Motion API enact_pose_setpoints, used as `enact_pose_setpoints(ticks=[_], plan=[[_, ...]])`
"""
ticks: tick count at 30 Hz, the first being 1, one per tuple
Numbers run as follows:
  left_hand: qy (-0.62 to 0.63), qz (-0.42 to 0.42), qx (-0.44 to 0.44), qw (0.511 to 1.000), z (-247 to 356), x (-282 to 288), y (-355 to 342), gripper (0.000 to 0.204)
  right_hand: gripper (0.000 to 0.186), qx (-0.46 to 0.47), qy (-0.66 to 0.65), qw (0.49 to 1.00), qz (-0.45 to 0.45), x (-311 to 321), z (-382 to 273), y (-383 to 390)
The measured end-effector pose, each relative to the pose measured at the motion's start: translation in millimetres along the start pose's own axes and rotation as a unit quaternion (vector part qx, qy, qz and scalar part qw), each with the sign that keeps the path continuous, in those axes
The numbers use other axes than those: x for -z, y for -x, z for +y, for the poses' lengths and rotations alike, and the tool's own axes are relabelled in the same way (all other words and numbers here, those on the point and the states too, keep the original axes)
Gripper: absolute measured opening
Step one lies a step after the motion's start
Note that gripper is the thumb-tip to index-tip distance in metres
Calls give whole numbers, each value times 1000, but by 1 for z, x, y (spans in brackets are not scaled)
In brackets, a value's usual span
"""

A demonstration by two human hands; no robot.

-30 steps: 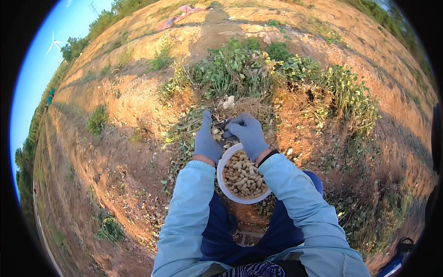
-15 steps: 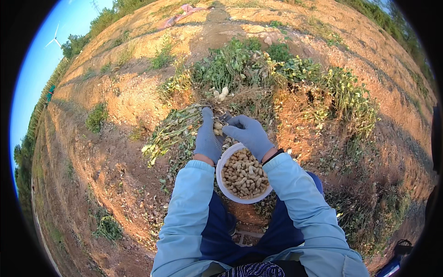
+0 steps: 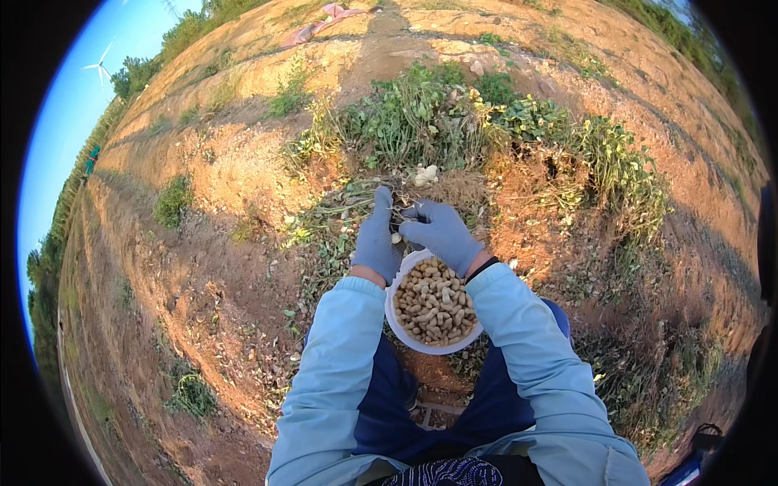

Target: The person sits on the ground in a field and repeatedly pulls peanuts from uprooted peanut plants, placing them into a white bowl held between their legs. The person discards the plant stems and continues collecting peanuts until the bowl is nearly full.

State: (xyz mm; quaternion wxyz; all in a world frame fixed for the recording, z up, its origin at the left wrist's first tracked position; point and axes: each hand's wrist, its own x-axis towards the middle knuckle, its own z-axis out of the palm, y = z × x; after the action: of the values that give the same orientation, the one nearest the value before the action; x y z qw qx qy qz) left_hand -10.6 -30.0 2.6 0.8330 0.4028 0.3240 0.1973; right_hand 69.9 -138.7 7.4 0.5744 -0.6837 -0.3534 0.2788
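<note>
My left hand, in a grey-blue glove, is closed on an uprooted peanut plant, whose leafy stems trail left and whose roots carry pale pods. My right hand, gloved alike, is bent inward beside it, fingers closed at the roots, where a small pale pod shows; whether it grips that pod is hidden. Just below both hands, between my knees, a white round tub holds a heap of peanuts.
Leafy plant piles lie ahead and to the right on dry reddish soil. A pink sheet lies farther off. A distant person in green is at the far left, with a wind turbine beyond. A dark object sits at lower right.
Both hands have shifted a little to the right with the plant. The trailing stems swung out leftward, then back in; the pale pods have moved right.
</note>
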Motion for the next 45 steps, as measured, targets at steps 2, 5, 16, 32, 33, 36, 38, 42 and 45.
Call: enact_pose_setpoints(ticks=[2, 5, 16, 32, 33, 36, 38, 42, 45], plan=[[28, -11, -1, 1000, -6, 4, -7, 56, 38, -19, -15, 1000, -10, -1, 6, -1], [35, -64, 59, 996, -3, 10, -11, 50, 38, -1, -91, 995, 50, -17, 10, 3], [-31, -10, 36, 999, 2, -1, 7, 55, 36, -31, -104, 994, -15, -16, -5, 11], [66, -58, 25, 996, 5, 2, 2, 49, 36, 61, 7, 998, -26, -22, 1, 22], [73, -27, 19, 997, 8, 0, 6, 50, 36, 65, 38, 997, -29, -20, 4, 23], [83, 37, -6, 996, 18, 4, 0, 51, 37, 52, 186, 978, -78, -9, 9, 27], [43, 66, -19, 997, 23, 2, 6, 50, 37, 7, 352, 923, -157, 3, -1, 35], [-48, 104, -36, 993, 35, 6, 16, 45, 36, 90, 392, 916, -10, 2, -8, 39], [-90, 116, -57, 988, 29, 8, 9, 47, 32, 252, 312, 906, 134, -3, -14, 29]])
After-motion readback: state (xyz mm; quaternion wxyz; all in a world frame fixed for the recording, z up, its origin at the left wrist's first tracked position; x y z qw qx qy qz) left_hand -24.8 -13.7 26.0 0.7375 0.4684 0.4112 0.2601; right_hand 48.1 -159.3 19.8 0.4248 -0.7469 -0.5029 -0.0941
